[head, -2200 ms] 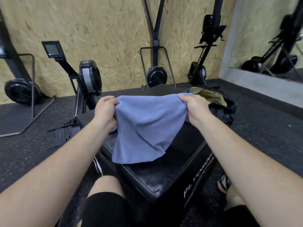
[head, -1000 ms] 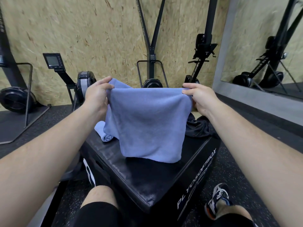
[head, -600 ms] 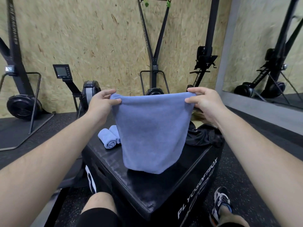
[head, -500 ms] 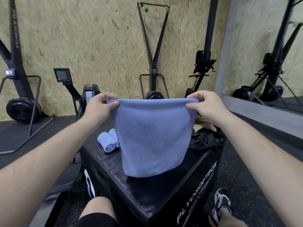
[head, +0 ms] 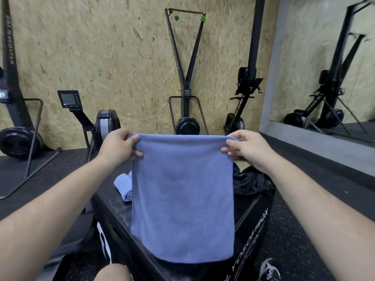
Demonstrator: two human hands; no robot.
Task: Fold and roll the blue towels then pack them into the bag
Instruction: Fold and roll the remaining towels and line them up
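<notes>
A blue towel (head: 182,197) hangs flat and stretched in front of me above a black plyo box (head: 113,207). My left hand (head: 117,147) pinches its top left corner and my right hand (head: 246,148) pinches its top right corner. The towel's lower edge hangs near the box's front. A rolled blue towel (head: 123,186) lies on the box behind the hanging one, partly hidden by it. A black bag (head: 252,182) sits crumpled on the box's right side, mostly hidden behind the towel and my right arm.
Rowing machines (head: 101,126) and a ski trainer (head: 186,78) stand against the chipboard wall behind the box. A mirror (head: 332,78) fills the right wall. Black rubber flooring (head: 304,240) surrounds the box. My knee (head: 112,272) and shoe (head: 269,269) show at the bottom.
Both hands raised the towel off the box and drew its top edge taut, so it now hangs straight. The view tilted upward, and the rolled towel came into sight.
</notes>
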